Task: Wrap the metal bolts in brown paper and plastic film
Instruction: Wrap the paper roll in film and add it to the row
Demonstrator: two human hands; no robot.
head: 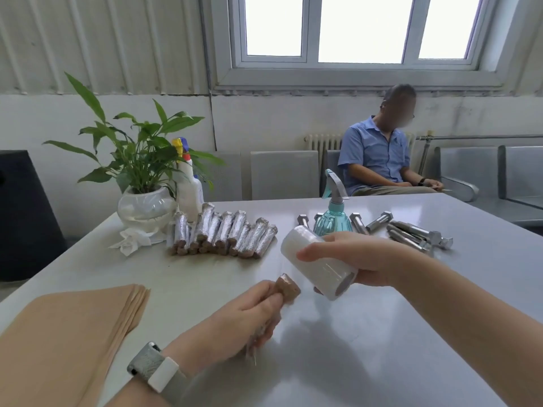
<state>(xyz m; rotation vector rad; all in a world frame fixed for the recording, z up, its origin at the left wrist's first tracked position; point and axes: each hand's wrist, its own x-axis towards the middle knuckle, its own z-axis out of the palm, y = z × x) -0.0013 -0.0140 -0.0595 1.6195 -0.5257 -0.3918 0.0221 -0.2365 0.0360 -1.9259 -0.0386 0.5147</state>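
A paper-wrapped bolt is gripped in the curled left hand above the grey table, its brown end poking out just beside the roll of plastic film, which is clasped by the right hand. The bolt is judged heavy and rigid, best held mid-shank. The film is judged thin and clingy, best drawn from its loose edge.

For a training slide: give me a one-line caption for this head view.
Left hand holds a paper-wrapped bolt while right hand grips the film roll.
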